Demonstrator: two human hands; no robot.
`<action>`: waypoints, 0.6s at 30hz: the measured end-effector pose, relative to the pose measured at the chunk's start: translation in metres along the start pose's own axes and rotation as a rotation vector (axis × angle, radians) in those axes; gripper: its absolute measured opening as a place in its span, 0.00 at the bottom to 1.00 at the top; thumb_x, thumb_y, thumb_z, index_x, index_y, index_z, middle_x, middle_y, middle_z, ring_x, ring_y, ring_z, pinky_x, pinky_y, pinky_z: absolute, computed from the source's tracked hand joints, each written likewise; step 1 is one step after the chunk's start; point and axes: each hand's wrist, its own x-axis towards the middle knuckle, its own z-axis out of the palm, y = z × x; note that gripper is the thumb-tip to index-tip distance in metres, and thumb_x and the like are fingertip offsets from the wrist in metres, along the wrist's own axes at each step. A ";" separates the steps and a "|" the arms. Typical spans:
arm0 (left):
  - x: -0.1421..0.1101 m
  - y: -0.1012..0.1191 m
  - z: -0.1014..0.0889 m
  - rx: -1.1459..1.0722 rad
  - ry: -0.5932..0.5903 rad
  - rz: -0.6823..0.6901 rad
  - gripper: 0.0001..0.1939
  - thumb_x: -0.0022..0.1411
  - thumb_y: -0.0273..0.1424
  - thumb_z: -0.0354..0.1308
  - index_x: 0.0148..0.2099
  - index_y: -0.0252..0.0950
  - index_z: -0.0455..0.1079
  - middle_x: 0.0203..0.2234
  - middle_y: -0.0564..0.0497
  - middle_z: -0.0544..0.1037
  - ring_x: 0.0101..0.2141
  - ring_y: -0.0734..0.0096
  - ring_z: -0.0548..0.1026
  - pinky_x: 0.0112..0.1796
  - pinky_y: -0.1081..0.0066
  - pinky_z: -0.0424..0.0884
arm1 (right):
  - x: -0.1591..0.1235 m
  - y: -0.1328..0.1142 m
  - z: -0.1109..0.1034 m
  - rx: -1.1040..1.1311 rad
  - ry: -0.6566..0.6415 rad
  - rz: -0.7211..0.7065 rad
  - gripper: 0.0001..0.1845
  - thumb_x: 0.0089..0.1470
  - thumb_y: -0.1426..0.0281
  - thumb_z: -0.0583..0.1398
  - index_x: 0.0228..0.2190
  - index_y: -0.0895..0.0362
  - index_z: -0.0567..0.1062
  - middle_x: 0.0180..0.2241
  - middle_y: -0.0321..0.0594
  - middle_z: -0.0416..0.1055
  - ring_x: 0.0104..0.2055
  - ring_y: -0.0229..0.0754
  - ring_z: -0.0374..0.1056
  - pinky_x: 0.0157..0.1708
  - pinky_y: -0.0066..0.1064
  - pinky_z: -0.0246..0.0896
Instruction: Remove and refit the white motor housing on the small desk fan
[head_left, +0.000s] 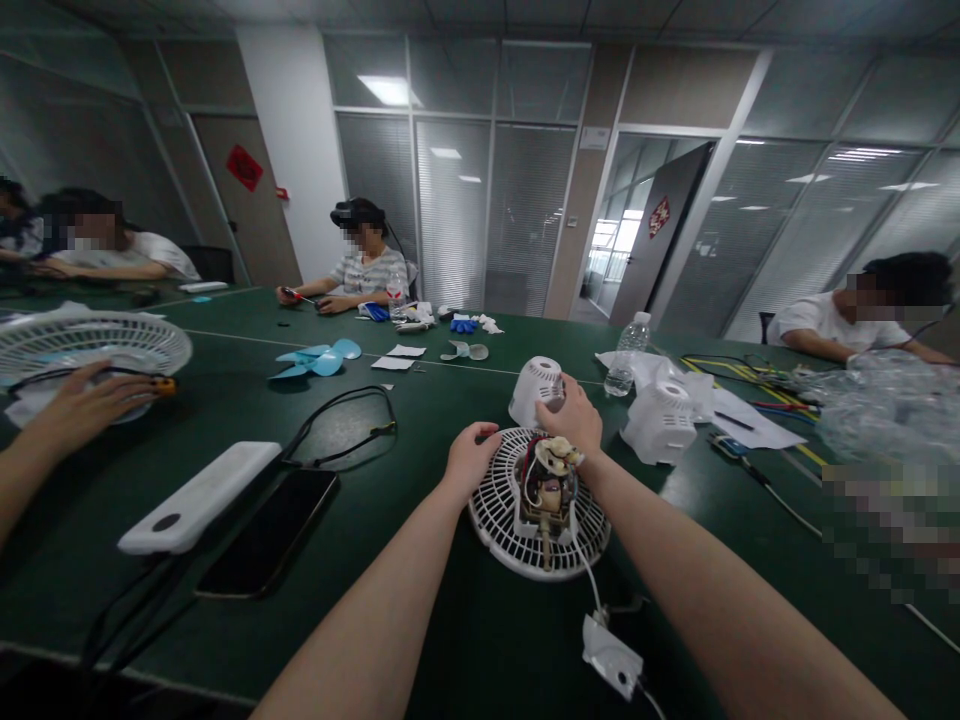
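A round white fan grille (499, 510) lies on the green table in front of me, with an exposed fan motor (551, 490) and its wires on top. My left hand (471, 465) grips the grille's left rim, its fingertips near the upper edge. Just behind the grille stands a white slotted motor cover (527, 390). The fingers of my right hand (576, 418) curl against its right side; the fingertips are partly hidden. From the motor a white cord runs down to a small white switch piece (613, 655) near the table's front.
At left are a co-worker's hand (82, 410), a white power bank (199, 500), a black phone (270, 535) and blue fan blades (319, 360). To the right stand another white housing (660, 425) and a plastic bottle (628, 355). Papers and cables lie beyond.
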 end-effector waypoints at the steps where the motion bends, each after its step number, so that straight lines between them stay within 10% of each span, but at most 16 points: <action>1: 0.000 -0.001 0.000 0.001 0.000 0.002 0.13 0.57 0.34 0.59 0.44 0.36 0.75 0.42 0.46 0.79 0.42 0.63 0.75 0.46 0.65 0.69 | 0.000 0.001 0.000 0.009 0.009 0.003 0.36 0.52 0.54 0.56 0.59 0.52 0.57 0.53 0.46 0.67 0.47 0.52 0.69 0.43 0.40 0.64; 18: 0.002 -0.005 0.002 0.014 0.004 0.009 0.14 0.57 0.36 0.59 0.43 0.37 0.75 0.41 0.46 0.79 0.42 0.63 0.75 0.46 0.65 0.68 | -0.001 0.003 -0.010 0.293 0.213 0.065 0.36 0.57 0.54 0.50 0.61 0.57 0.51 0.57 0.50 0.62 0.50 0.47 0.67 0.47 0.37 0.62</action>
